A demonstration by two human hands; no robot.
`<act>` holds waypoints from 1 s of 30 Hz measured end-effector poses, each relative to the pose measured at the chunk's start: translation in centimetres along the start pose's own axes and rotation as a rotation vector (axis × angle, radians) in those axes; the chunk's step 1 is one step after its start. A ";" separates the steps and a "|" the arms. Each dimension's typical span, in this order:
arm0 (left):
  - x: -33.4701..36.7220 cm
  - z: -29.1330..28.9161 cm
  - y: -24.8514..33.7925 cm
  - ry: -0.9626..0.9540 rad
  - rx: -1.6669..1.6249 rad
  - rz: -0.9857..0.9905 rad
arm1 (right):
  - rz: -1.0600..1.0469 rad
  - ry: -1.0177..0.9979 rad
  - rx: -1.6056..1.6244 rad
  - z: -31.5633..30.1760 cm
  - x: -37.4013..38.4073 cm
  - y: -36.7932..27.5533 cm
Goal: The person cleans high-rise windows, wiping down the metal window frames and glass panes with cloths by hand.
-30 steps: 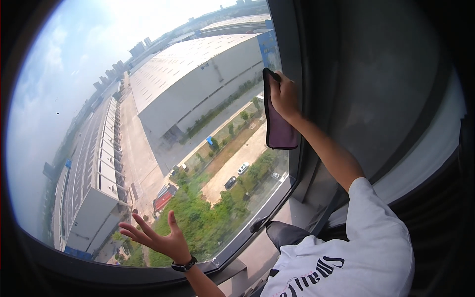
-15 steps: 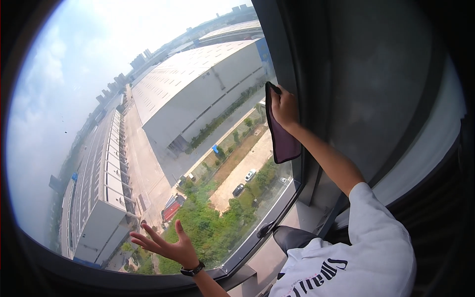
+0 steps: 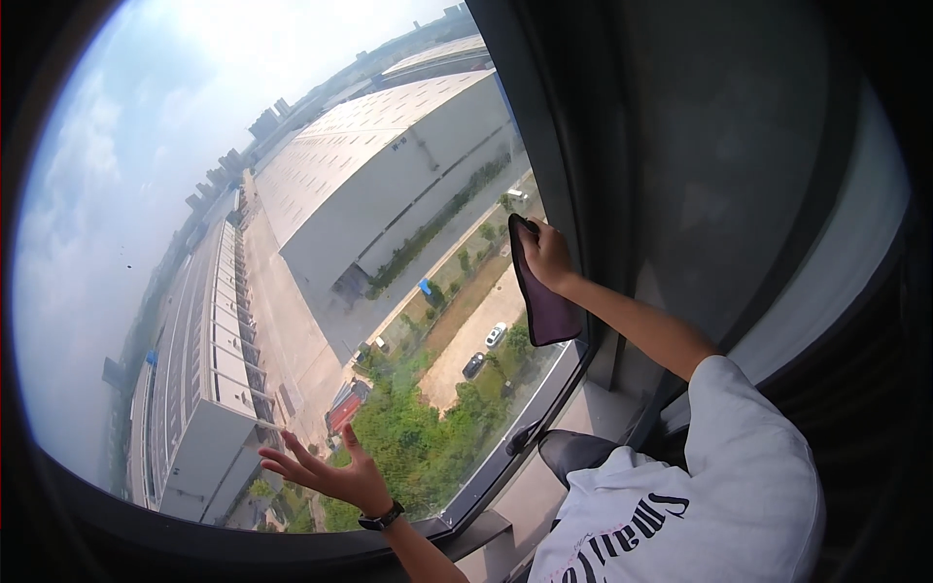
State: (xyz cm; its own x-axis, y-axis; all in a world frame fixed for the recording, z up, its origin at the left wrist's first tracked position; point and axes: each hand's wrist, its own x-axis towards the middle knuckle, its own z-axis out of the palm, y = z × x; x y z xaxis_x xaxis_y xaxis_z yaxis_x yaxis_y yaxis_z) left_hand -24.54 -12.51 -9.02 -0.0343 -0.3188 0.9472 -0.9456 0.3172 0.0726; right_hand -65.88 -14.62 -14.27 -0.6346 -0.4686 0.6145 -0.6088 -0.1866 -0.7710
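Note:
My right hand (image 3: 546,255) is closed on a dark purple cloth (image 3: 549,306) with a black edge. The cloth hangs down from my fingers and lies against the right side of a large window pane (image 3: 418,340), beside its dark frame. Lower left, my left hand (image 3: 330,474) has its fingers spread in front of the glass and holds nothing; whether it touches the pane I cannot tell. A black watch (image 3: 381,516) is on the left wrist.
A dark window frame (image 3: 530,126) runs down the right of the pane, with a black handle (image 3: 525,439) at its lower edge. A pale sill (image 3: 593,413) lies beside my knee. Through the glass show large white-roofed buildings (image 3: 389,185), trees and parked cars far below.
My right hand has moved down along the window's right side with the cloth. The left hand stays nearly where it was, fingers still spread.

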 end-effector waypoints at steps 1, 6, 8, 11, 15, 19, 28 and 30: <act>-0.1 0.0 -0.1 -0.007 0.008 -0.003 | 0.004 -0.011 0.001 0.1 -0.6 -0.3; -0.4 -1.1 -0.8 -0.068 0.009 0.028 | -0.189 0.243 0.125 0.9 0.0 -1.7; -0.6 -1.4 -1.0 -0.098 0.024 0.030 | -0.283 0.326 0.181 0.2 3.1 -4.8; -0.8 -1.3 -0.7 -0.126 -0.001 0.045 | -0.526 0.364 0.094 -0.2 7.7 -8.4; -0.9 -0.9 -1.3 -0.136 0.017 0.054 | -0.718 0.368 -0.086 0.4 9.1 -7.3; -1.3 -1.2 -2.7 -0.127 0.064 0.025 | -0.679 0.003 0.046 -0.2 6.8 -5.8; -2.0 -1.2 -2.2 -0.212 0.113 0.040 | -0.790 0.275 -0.263 -0.8 12.9 -9.8; -1.7 -1.3 -2.3 -0.210 0.125 0.052 | -0.774 0.208 -0.247 -1.1 11.3 -8.8</act>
State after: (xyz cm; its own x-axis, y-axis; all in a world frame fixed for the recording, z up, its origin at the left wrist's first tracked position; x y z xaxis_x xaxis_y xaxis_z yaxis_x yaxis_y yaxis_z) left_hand -21.94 -11.55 -10.44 -0.1381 -0.4878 0.8620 -0.9730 0.2294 -0.0261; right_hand -68.24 -17.31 -0.40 -0.0551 -0.1126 0.9921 -0.9800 -0.1841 -0.0753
